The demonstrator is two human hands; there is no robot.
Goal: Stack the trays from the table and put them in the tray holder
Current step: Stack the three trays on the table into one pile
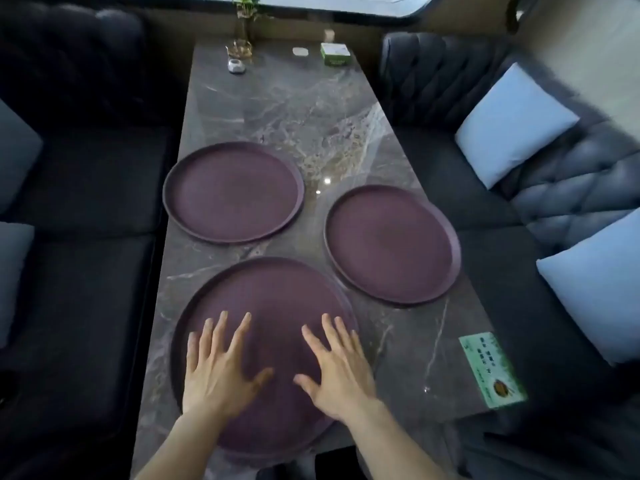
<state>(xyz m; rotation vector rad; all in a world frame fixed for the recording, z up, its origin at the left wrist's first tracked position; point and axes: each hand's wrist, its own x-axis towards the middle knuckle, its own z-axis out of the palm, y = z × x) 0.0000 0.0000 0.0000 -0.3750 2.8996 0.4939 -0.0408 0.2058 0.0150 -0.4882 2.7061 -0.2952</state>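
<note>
Trays: three round, dark purple trays lie flat on the table, none stacked.
Near tray (273, 296): largest in view, at the near end of the table, its near rim at or just over the table edge; both hands rest on it.
Left tray (232, 192): further back, toward the left edge of the table, apart from the near tray.
Right tray (392, 244): on the right side, its right rim at the table's right edge, just beside the near tray's far right rim without clearly touching it.
Left hand (216, 367): open flat, palm down, fingers spread, lying on the left half of the near tray; it grips nothing.
Right hand (337, 370): open flat, palm down, fingers spread, lying on the right half of the near tray; it grips nothing.
Table (311, 116): long, dark marble with pale veins, set between dark tufted sofas.
Card (491, 370): green printed card flat on the table's near right corner.
Far end: a small plant (246, 15), a green box (335, 54) and a few small items, too blurred to tell.
Cushions (512, 124): pale blue, on the right sofa.
</note>
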